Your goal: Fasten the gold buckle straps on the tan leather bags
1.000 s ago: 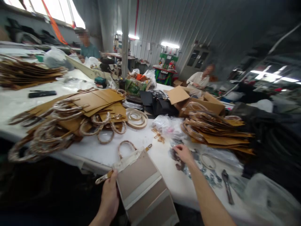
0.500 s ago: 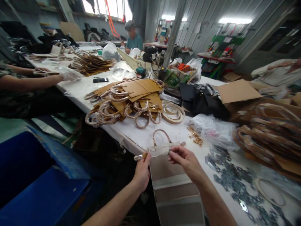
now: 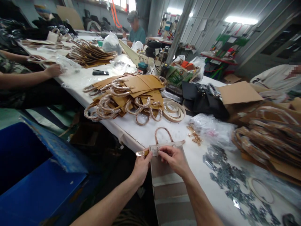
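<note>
A bag panel (image 3: 172, 204) with its pale, banded lining side up hangs over the table's front edge. Its wrapped, arched handle (image 3: 164, 128) lies on the tabletop beyond. My left hand (image 3: 140, 169) grips the panel's upper left corner, thumb on top, beside a short tan tab with a shiny gold metal end (image 3: 140, 153). Close to that thumb, my right hand (image 3: 175, 160) pinches thumb and finger together at the pale strip (image 3: 154, 150) along the panel's top edge. Whatever small thing is between those fingertips, if anything, is hidden.
Tan bag panels with wrapped handles (image 3: 143, 86) are piled ahead. Rightward lie gold fittings (image 3: 194, 135), a plastic bag (image 3: 211, 127), grey metal plates (image 3: 231, 175) and a tape roll (image 3: 261, 191). A blue bin (image 3: 42, 188) stands left. Other people sit around the table.
My right hand has moved left along the panel's top strip, close to my left thumb. My left hand keeps its hold on the corner. The co-worker's hand at left has shifted back.
</note>
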The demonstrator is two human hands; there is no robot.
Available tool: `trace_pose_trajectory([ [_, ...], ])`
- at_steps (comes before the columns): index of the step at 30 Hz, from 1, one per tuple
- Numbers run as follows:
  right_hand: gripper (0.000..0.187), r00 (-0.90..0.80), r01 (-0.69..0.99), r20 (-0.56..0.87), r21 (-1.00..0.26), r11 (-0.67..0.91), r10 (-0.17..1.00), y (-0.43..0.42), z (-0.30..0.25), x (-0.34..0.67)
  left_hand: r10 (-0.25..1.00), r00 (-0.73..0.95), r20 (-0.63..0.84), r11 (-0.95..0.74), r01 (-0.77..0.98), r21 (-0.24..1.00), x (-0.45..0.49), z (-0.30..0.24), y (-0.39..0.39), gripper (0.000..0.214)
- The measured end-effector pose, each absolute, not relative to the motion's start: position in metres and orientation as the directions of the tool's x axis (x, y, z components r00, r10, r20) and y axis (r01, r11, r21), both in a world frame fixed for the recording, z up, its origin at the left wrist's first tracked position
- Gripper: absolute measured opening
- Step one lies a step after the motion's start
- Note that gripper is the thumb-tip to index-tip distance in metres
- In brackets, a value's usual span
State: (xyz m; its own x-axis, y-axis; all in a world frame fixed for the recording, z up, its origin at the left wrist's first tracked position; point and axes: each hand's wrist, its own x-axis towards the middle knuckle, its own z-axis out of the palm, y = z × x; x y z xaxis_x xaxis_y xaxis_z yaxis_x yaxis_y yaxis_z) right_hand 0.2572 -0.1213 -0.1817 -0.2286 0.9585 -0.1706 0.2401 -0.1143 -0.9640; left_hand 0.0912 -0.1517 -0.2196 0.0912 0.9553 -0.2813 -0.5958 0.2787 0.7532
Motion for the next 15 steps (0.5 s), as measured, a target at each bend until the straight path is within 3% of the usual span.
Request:
trace_pose_trajectory([
  [5, 0.02, -0.214, 0.266, -0.156, -0.959, -0.096, 0.964, -0.121, -0.183, 0.254, 0.973, 0.065, -0.223, 0.228, -0.458, 0.859, 0.09, -0.22, -0.15, 0.042],
  [11, 0.023, -0.188, 0.262, -0.152, -0.96, -0.1, 0.97, -0.122, -0.184, 0.255, 0.999, 0.023, -0.043, 0.045, -0.102, 0.994, 0.07, -0.212, -0.139, 0.023],
  [15, 0.031, -0.157, 0.221, -0.161, -0.967, -0.125, 0.974, -0.12, -0.19, 0.258, 0.988, -0.079, 0.129, -0.116, 0.151, 0.982, 0.052, -0.208, -0.128, 0.049],
])
